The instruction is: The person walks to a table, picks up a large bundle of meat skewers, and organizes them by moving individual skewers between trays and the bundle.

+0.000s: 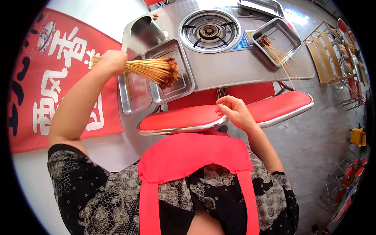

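Observation:
My left hand is closed around a thick bundle of skewers. Dark reddish-brown pieces of food sit on the right ends of the sticks, and the bare ends stick out to the left of my fist. The bundle is held tilted above two metal trays; the right one lies partly under the food, and the left one is under the sticks. My right hand hangs in the air in front of the red stools, its fingers loosely bent and nothing visible in them.
A gas burner is set into the steel table. Behind the trays stands a metal pot. At the right, a tray holds several skewers reaching over its edge. Red stools line the near side.

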The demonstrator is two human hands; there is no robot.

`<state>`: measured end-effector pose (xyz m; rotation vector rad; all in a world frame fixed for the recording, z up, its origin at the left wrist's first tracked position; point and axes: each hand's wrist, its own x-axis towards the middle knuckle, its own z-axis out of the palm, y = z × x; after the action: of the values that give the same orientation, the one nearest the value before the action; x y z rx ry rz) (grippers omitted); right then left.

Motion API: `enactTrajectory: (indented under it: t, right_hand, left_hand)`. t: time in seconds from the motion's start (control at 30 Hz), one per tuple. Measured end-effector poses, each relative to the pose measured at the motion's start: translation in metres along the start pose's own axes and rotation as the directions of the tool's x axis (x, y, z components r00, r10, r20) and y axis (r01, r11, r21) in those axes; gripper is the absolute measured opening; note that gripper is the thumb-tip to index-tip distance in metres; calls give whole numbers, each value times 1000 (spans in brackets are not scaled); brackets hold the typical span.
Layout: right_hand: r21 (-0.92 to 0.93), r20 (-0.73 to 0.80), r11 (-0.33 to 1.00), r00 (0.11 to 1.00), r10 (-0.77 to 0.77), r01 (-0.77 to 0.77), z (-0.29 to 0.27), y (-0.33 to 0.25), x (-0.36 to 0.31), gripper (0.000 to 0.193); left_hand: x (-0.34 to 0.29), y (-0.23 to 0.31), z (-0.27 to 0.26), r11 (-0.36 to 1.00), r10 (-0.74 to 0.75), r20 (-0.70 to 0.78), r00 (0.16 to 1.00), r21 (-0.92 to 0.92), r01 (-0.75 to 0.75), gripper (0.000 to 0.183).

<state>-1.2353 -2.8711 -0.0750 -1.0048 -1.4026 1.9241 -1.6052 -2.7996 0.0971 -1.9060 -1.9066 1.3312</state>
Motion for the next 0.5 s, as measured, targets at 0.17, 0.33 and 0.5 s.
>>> enactTrajectory:
  t: [0.17, 0.33, 0.5]
  right_hand:
    - [-53, 0, 999, 1000, 11, -11, -23, 8, -29, 23]
    - [8, -51, 998, 997, 63, -63, -40, 16, -53, 22]
    - [30, -45, 997, 997, 68, -67, -48, 19, -61, 21]
  left_hand:
    - [53, 45, 3, 984, 101, -37, 994, 148, -94, 13]
    - [92, 53, 29, 993, 56, 12, 998, 104, -57, 18]
    - [65, 21, 22, 996, -66, 89, 994, 68, 61, 26]
